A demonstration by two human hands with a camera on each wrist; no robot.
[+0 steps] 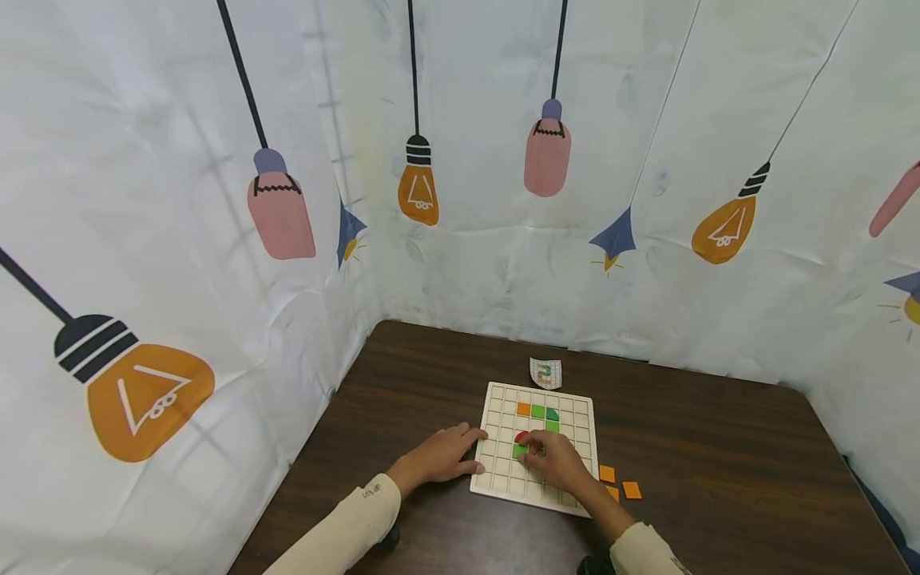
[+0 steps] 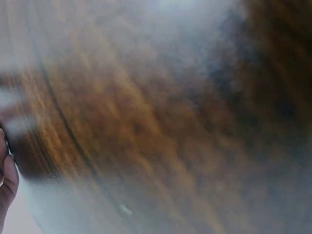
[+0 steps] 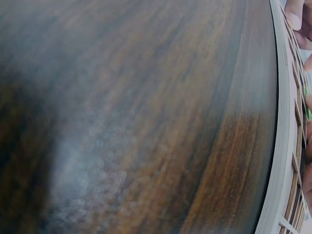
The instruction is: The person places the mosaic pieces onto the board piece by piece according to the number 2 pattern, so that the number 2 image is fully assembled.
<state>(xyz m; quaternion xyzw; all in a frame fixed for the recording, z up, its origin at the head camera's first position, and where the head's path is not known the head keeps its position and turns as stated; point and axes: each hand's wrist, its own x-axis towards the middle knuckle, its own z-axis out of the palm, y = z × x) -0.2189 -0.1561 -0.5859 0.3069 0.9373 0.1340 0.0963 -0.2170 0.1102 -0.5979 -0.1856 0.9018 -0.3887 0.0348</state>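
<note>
A pale square board [image 1: 496, 479] with a grid of cells lies on the dark wooden table. My left hand [image 1: 447, 454] rests at its left side, fingers spread, with fingertips and thumb touching the edge. Over the middle of the board, my right hand [image 1: 553, 459] bends its fingers and pinches at a red tile [image 1: 521, 437], which the fingertips partly hide. Just below that lies a green tile [image 1: 519, 451] near the thumb. Farther up the grid are an orange tile [image 1: 524, 409], a green tile [image 1: 537, 411], a darker green curved tile [image 1: 552, 414] and another green tile [image 1: 552, 426].
Loose orange tiles [image 1: 632, 490] lie on the table [image 1: 719, 447] right of the board. A small printed card [image 1: 545, 373], slightly curled, lies behind the board. White cloth with printed lamps [image 1: 474, 263] hangs around the table's back and left sides.
</note>
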